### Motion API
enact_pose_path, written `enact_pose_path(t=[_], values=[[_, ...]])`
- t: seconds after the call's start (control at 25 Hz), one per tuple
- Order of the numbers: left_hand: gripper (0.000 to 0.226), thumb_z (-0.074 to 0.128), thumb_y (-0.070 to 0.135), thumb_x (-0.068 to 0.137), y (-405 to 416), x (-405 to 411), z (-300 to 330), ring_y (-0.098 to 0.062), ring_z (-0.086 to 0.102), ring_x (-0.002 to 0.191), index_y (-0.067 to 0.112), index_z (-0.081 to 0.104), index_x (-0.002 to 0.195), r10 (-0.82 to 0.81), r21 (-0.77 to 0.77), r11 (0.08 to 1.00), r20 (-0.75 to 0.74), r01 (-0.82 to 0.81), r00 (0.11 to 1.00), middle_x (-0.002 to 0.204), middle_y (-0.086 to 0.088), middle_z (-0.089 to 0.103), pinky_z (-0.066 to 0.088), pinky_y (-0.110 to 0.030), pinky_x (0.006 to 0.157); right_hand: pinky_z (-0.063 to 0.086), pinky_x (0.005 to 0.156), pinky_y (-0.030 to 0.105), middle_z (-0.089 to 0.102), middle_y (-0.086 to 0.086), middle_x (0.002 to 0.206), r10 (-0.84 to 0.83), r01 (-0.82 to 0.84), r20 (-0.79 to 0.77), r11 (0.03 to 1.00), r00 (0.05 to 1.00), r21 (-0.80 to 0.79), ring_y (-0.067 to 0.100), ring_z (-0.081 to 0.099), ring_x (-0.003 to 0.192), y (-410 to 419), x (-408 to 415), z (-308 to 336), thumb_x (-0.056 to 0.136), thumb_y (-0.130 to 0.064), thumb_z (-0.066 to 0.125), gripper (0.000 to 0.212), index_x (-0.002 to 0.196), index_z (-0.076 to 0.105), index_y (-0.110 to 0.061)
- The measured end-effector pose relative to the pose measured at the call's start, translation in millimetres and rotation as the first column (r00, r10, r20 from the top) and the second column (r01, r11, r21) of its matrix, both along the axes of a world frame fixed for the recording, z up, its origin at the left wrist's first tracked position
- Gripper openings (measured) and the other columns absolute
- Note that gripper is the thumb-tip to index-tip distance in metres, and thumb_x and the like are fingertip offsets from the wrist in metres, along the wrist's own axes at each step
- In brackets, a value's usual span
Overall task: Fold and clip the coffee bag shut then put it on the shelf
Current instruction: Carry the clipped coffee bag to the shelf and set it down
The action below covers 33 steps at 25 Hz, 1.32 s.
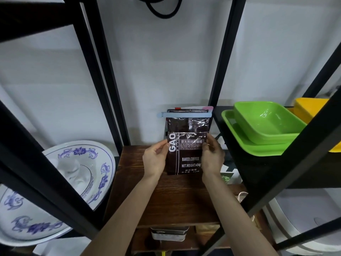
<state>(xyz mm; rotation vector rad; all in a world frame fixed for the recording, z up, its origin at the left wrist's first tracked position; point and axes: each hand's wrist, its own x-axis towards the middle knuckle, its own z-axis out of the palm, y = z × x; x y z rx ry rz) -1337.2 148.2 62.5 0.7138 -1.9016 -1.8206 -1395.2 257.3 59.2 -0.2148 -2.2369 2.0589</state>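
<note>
Now we hold the coffee bag (186, 146) upright on the wooden shelf (173, 198), our left hand (156, 158) and right hand (212, 156) each gripping a side edge. Its folded top is pinched under a blue clip (184, 114). Green trays (262, 126) sit to the right.

You look through one wide-angle head camera, facing forward and down from close range onto the wooden shelf (177, 200), with both forearms reaching in from the bottom edge.
</note>
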Motion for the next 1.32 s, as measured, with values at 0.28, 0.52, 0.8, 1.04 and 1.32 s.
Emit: enact_pose_path(t=[0.28, 0.52, 0.8, 1.04, 1.32], values=[[0.029, 0.055, 0.011, 0.085, -1.7, 0.8, 1.7, -0.015, 0.058, 0.098, 0.007, 0.059, 0.113, -0.041, -0.164, 0.985, 0.039, 0.047, 0.998, 0.112, -0.013, 0.066, 0.043, -0.025, 0.092, 0.043, 0.101, 0.037, 0.063, 0.009, 0.12, 0.059, -0.06, -0.009, 0.998, 0.998, -0.018, 0.022, 0.056, 0.112, 2.4, 1.1, -2.4, 0.085, -0.006, 0.052, 0.033, 0.116, 0.057, -0.015], [0.032, 0.054, 0.013, 0.085, -2.7, 0.6, 0.4, -0.02, 0.058, 0.106, 0.011, 0.056, 0.117, -0.065, -0.185, 0.98, 0.058, 0.074, 0.996, 0.116, -0.012, 0.064, 0.043, -0.027, 0.095, 0.042, 0.096, 0.031, 0.061, 0.009, 0.121, 0.084, -0.083, 0.02, 0.996, 0.996, -0.034, 0.022, 0.055, 0.113, 5.5, 3.3, -3.7, 0.085, -0.003, 0.051, 0.034, 0.117, 0.055, -0.013], [0.037, 0.053, 0.013, 0.086, -1.6, 0.1, -1.8, -0.014, 0.055, 0.104, 0.013, 0.051, 0.123, -0.067, -0.188, 0.979, 0.069, 0.079, 0.995, 0.121, -0.009, 0.06, 0.039, -0.02, 0.091, 0.044, 0.1, 0.037, 0.061, 0.011, 0.122, 0.083, -0.082, 0.024, 0.996, 0.996, -0.03, 0.023, 0.055, 0.114, 5.0, 1.9, -5.7, 0.084, -0.001, 0.05, 0.036, 0.117, 0.056, -0.013], [0.037, 0.053, 0.013, 0.085, -3.8, 1.0, -1.0, -0.013, 0.055, 0.101, 0.012, 0.051, 0.122, -0.061, -0.197, 0.977, 0.077, 0.075, 0.995, 0.119, -0.01, 0.061, 0.04, -0.022, 0.09, 0.042, 0.098, 0.033, 0.062, 0.01, 0.12, 0.076, -0.075, 0.022, 0.997, 0.997, -0.033, 0.022, 0.056, 0.112, 3.6, 0.7, -6.1, 0.084, -0.003, 0.051, 0.036, 0.119, 0.055, -0.013], [0.036, 0.053, 0.014, 0.085, -5.6, 4.8, 2.7, -0.011, 0.054, 0.102, 0.011, 0.051, 0.122, -0.083, -0.199, 0.975, 0.08, 0.097, 0.993, 0.12, -0.009, 0.061, 0.039, -0.021, 0.091, 0.042, 0.104, 0.043, 0.061, 0.008, 0.123, 0.099, -0.099, -0.008, 0.995, 0.995, -0.006, 0.023, 0.053, 0.116, 0.1, 0.4, -8.0, 0.083, -0.005, 0.052, 0.04, 0.121, 0.052, -0.017]])
